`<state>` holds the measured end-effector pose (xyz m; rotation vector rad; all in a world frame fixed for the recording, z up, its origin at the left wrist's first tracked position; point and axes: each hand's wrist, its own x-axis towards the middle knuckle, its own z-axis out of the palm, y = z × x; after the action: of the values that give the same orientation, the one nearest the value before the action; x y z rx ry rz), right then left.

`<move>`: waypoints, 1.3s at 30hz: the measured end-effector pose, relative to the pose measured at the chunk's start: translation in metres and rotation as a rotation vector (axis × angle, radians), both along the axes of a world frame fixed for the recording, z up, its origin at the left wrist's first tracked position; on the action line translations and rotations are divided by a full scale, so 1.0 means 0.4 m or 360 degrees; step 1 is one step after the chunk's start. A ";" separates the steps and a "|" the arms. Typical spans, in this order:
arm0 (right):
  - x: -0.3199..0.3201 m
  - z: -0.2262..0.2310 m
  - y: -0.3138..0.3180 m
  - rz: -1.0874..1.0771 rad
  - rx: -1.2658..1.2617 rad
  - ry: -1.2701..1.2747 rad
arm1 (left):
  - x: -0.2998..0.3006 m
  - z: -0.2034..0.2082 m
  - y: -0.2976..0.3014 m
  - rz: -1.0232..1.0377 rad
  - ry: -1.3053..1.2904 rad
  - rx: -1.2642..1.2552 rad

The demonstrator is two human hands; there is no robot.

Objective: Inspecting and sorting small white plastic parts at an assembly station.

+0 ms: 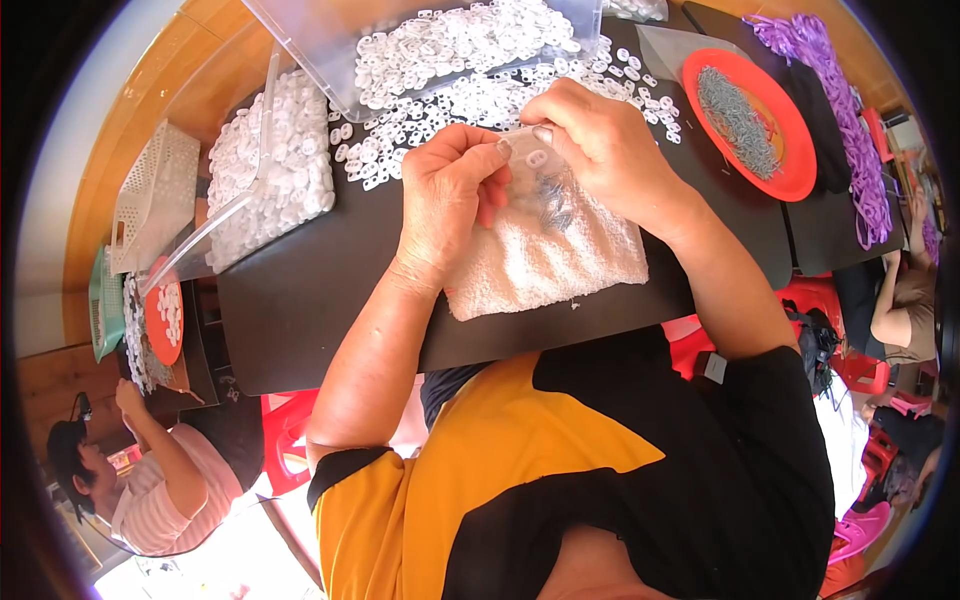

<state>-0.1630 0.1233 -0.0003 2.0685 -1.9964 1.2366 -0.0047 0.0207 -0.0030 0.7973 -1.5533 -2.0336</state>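
Observation:
Between my two hands is a small clear plastic bag (pixel 522 145), above a cream terry towel (pixel 540 280) on the dark table. My left hand (pixel 445 190) pinches the bag's left upper edge between thumb and fingers. With its fingers curled in, my right hand (pixel 610 150) grips the upper right edge. A white oval plastic piece with holes (pixel 537 158) shows through the film near the top. Lower down lies a small cluster of thin grey metal pins or screws (pixel 555 205); whether they are inside the bag or on the towel I cannot tell.
Loose white plastic pieces (pixel 430 125) spread across the far table, before a clear bin (pixel 330 95). More fill a container (pixel 270 170) at left. A red plate (pixel 800 165) holds grey metal pins; purple straps (pixel 835 110) lie beyond. Another person (pixel 165 480) sits at far left.

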 end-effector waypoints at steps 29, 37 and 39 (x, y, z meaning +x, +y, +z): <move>0.024 -0.052 -0.009 -0.0049 0.0175 -0.0058 | -0.008 -0.051 0.010 0.0043 -0.0228 -0.0755; 0.030 -0.051 -0.007 -0.0020 0.0174 -0.0042 | -0.005 -0.055 0.007 0.0080 -0.0259 -0.0830; 0.038 -0.054 -0.007 -0.0087 0.0219 -0.0009 | -0.005 -0.060 0.009 0.0086 -0.0265 -0.0904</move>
<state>-0.1480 0.1205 -0.0219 2.0535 -2.1832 1.1275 -0.0067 0.0244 -0.0270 0.7764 -2.0374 -1.3949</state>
